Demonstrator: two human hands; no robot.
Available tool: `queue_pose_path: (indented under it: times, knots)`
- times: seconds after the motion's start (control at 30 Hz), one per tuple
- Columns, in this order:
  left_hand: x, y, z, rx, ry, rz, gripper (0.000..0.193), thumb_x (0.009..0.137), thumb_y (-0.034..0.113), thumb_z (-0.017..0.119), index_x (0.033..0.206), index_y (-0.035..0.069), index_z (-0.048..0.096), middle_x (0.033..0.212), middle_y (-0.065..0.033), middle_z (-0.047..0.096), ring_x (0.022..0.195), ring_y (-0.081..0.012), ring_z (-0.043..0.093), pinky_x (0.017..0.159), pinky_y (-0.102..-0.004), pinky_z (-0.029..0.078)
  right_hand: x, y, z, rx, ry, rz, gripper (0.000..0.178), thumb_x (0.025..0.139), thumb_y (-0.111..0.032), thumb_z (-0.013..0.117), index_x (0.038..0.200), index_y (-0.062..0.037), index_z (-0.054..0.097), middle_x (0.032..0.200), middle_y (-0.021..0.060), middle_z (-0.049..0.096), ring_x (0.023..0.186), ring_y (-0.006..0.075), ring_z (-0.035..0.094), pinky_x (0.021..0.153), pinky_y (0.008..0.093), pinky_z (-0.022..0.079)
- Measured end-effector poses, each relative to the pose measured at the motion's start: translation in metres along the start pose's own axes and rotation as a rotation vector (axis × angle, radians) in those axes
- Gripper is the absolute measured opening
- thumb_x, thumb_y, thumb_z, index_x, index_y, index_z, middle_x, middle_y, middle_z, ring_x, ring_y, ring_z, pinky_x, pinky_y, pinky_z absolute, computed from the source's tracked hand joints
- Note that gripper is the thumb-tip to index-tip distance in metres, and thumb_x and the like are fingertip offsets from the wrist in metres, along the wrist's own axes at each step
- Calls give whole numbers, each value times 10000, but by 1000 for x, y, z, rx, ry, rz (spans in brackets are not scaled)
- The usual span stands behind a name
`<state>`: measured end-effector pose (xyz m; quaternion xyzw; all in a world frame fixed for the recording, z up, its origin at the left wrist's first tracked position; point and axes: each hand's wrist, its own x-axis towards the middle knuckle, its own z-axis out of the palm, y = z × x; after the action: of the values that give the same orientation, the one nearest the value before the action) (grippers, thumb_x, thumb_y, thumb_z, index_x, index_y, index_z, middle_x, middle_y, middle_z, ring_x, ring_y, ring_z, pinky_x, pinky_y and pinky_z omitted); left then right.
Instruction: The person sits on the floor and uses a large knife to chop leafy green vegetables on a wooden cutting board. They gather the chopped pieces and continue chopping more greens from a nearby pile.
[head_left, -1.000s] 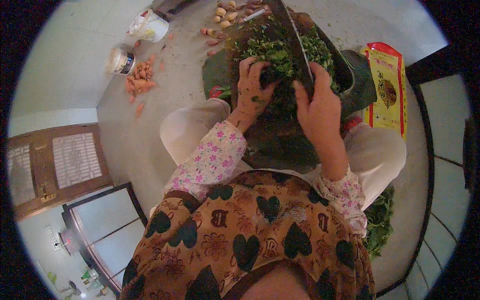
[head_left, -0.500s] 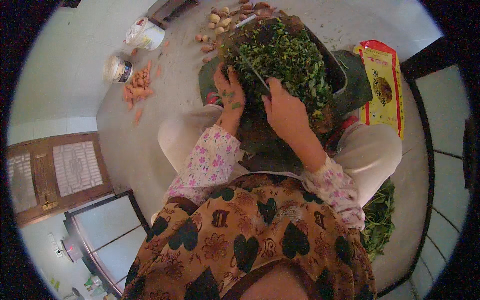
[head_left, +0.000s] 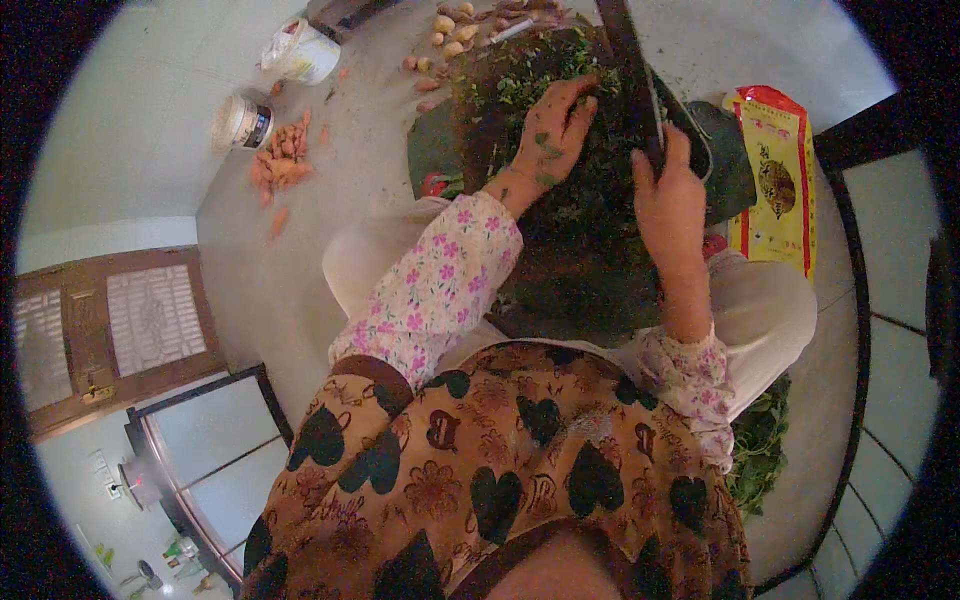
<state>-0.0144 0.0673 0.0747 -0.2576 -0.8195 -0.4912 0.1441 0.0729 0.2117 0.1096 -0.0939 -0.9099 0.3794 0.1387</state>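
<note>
My right hand [head_left: 670, 195] grips a large knife [head_left: 632, 80] raised over the right side of the board, its dark broad blade pointing away from me. Under it, chopped green leaves [head_left: 545, 75] are spread over a dark chopping board [head_left: 480, 110]. My left hand [head_left: 555, 130] reaches over the greens, fingers apart and pointing right toward the blade, without touching it. Bits of leaf stick to the back of this hand. Beyond the knife, the rim of a dark tub [head_left: 700, 130] shows in part. Shadow hides much of the board's near half.
Small potatoes [head_left: 455, 35] lie at the far side, and orange carrot-like roots [head_left: 283, 160] at the left. Near them stand two white buckets [head_left: 300, 55]. A yellow and red bag [head_left: 775, 190] lies at the right. Leafy stems [head_left: 757, 450] rest beside my right leg.
My left hand has moved right and away from me, from the board's left edge onto the greens. My right hand has shifted right, and the knife has swung up to point away.
</note>
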Motion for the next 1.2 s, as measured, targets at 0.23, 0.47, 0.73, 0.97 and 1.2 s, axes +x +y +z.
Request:
queue_pose_path:
  times: [0.23,0.47,0.73,0.97,1.2]
  knots:
    - [13,-41,-12,287,242,-253,363,940,299,432,1190,47,509,1164,-157,529,1083,-304,507,920,-392,406,2,13,18,-90,-97,-33,389,874,-227,534,1185,-41,394,814,238,624,696,424,608,604,485,486]
    - [31,-131,-27,771,-352,3,395,927,357,441,1165,52,522,1055,-168,594,992,-299,563,809,-419,479,-4,-22,-5,27,17,-95,361,865,-217,549,1146,-42,405,801,227,624,692,409,612,595,487,494]
    - [20,-17,-6,265,-95,-103,301,828,195,565,1082,34,576,1011,-193,590,961,-342,561,843,-417,449,1,-8,5,-64,-51,-38,359,866,-211,541,1147,-48,389,783,228,623,691,415,611,595,498,491]
    - [-21,15,-10,216,-24,98,306,831,192,600,1094,40,562,1049,-180,561,972,-351,536,858,-414,428,2,19,30,-97,-86,-68,345,877,-220,526,1155,-58,401,794,227,626,682,423,607,598,506,488]
    - [-29,-43,-41,150,226,-141,362,912,261,506,1172,8,510,1116,-195,527,1065,-346,488,929,-416,379,-20,-31,-4,70,-1,-126,357,883,-231,517,1177,-54,416,854,234,628,717,419,610,627,491,492]
